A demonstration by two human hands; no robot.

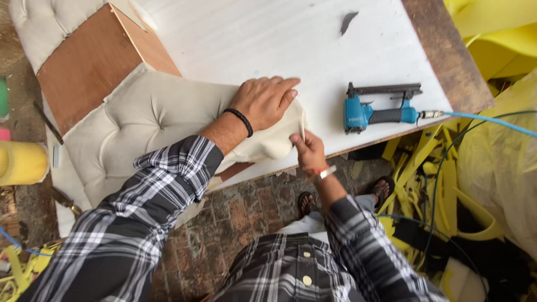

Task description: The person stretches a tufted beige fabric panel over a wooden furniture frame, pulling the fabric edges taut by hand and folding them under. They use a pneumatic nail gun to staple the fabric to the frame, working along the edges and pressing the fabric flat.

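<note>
Tufted cushion panel [140, 120] lies at left on desk [313, 33]. Left hand [265, 100] flat, fingers spread, pressing its right corner. Right hand [306, 150] pinches fabric edge [301, 124] at desk edge. Staple gun [376, 109] idle just right, nearer right hand, long axis left-right.

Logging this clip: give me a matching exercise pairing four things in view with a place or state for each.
Things:
1. left hand
2. right hand
3. stapler
4. hose

Places or states:
A. lies untouched on the white table
B. pinches fabric at the cushion's corner
C. pressed flat on the cushion
D. runs off to the right from the tool's rear

Pairs: 1-C, 2-B, 3-A, 4-D
</note>
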